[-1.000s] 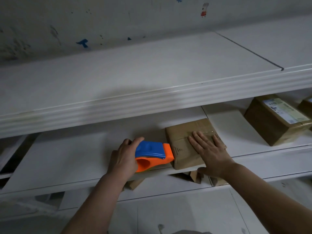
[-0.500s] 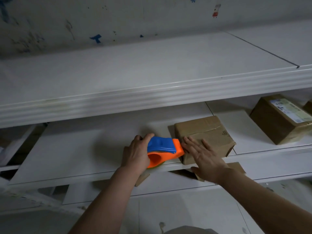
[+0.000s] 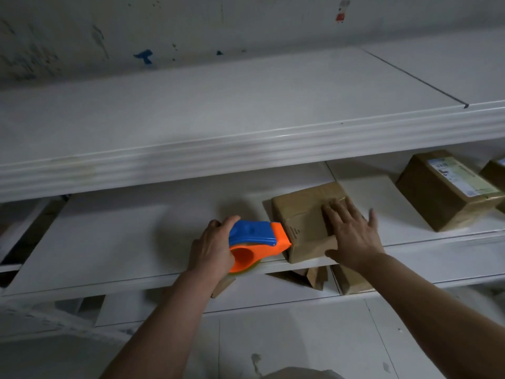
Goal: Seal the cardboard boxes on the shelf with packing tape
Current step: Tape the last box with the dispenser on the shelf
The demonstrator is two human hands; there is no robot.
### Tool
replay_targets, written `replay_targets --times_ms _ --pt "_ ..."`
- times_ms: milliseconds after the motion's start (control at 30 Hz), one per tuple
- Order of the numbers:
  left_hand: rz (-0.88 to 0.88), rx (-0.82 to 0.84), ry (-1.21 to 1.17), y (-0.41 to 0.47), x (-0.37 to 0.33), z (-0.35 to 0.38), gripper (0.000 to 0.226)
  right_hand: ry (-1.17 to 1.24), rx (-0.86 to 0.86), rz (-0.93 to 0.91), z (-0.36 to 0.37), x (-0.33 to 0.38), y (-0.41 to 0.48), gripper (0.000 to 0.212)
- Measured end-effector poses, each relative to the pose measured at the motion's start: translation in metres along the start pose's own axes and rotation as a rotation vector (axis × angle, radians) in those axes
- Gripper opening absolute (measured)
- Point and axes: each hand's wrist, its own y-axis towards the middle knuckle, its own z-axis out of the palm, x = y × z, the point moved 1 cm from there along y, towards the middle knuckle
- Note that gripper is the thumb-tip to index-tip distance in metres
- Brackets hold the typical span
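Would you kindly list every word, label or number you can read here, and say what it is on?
Nothing is readable.
Label on the large box: print too small and blurred.
Dark marks on the side of the small box under the right hand: blurred.
Wall sticker: red picture, no legible words.
Tape dispenser in the left hand: no writing visible.

One view only — head-worn, wide-angle. It faces forward and down, close over the white shelf (image 3: 114, 242)
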Motion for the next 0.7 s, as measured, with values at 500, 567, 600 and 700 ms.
replay_targets --times_ms 500,567,600,700 --pt "0.106 -0.213 -0.277 -0.024 -0.059 -0.059 0.076 1.146 -0.126 -0.02 0.017 -0.038 -0.024 0.035" --pt "0.152 -0.211 -0.135 -0.026 -0.091 -0.063 0.075 1.021 0.004 -0.052 0.023 -0.047 -0.031 0.049" --pt "0.166 -0.213 -0.095 -0.028 -0.105 -0.063 0.075 0.94 0.019 -0.089 0.021 -0.051 -0.032 0.069" --pt "0.24 -0.245 0.028 -0.031 -0.136 -0.061 0.077 0.897 -0.117 -0.259 -0.022 -0.054 -0.026 0.117"
